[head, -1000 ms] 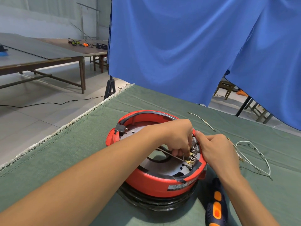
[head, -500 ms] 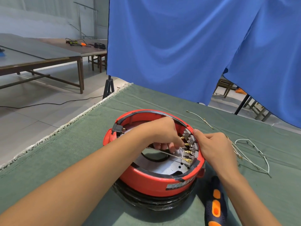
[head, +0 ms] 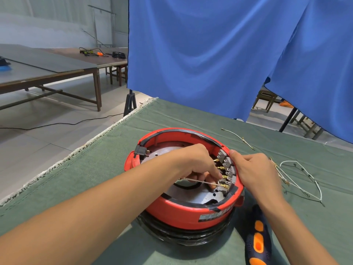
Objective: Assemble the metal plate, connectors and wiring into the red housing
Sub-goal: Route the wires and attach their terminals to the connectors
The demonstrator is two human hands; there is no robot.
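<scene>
A green cloth [head: 95, 161] covers the near table. A blue curtain [head: 210, 54] hangs across the upper frame. A blue-and-orange screwdriver [head: 257, 240] lies at lower right. Wooden tables [head: 47, 69] stand at upper left.

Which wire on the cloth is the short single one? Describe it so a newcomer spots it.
Start at the red housing on the green cloth. Look past its far right rim toward the blue curtain: the short wire lies alone there, one nearly straight strand, unlike the looped white wire bundle nearer the right edge.
</scene>
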